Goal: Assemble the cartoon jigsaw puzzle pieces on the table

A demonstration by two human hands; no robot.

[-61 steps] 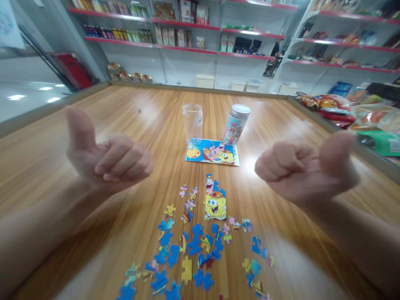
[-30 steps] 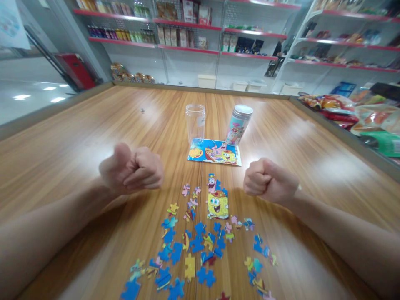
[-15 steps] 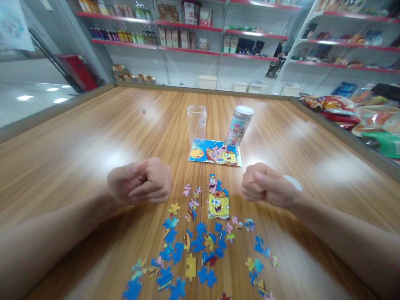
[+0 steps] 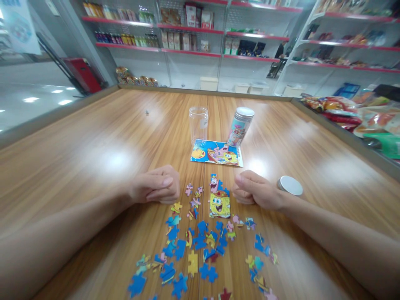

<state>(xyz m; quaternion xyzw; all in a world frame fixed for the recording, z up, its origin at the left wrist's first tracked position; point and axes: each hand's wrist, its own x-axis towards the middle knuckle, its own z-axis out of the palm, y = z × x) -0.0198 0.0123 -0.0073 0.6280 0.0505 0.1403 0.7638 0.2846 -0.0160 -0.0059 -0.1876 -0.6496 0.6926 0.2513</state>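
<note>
My left hand (image 4: 159, 184) rests as a fist on the wooden table, left of a few loose pink pieces (image 4: 195, 203). Across from it my right hand (image 4: 254, 189) is also closed in a fist, beside the joined part of a jigsaw puzzle (image 4: 220, 204) with a yellow sponge character and a pink one. No object shows in either fist. Many loose puzzle pieces (image 4: 179, 248), mostly blue, lie spread nearer to me. Behind the joined part lies a picture card (image 4: 215, 153) with the same characters.
A clear plastic jar (image 4: 198, 125) and a printed canister (image 4: 240, 127) with a silver lid stand behind the card. A round silver lid (image 4: 290, 185) lies right of my right hand. Snack bags (image 4: 337, 110) sit past the table's right edge; stocked shelves (image 4: 190, 29) line the back.
Both fists have moved inward, closer to the joined puzzle part. The round lid, partly covered before by my right hand, now shows whole. The puzzle pieces stay as they were.
</note>
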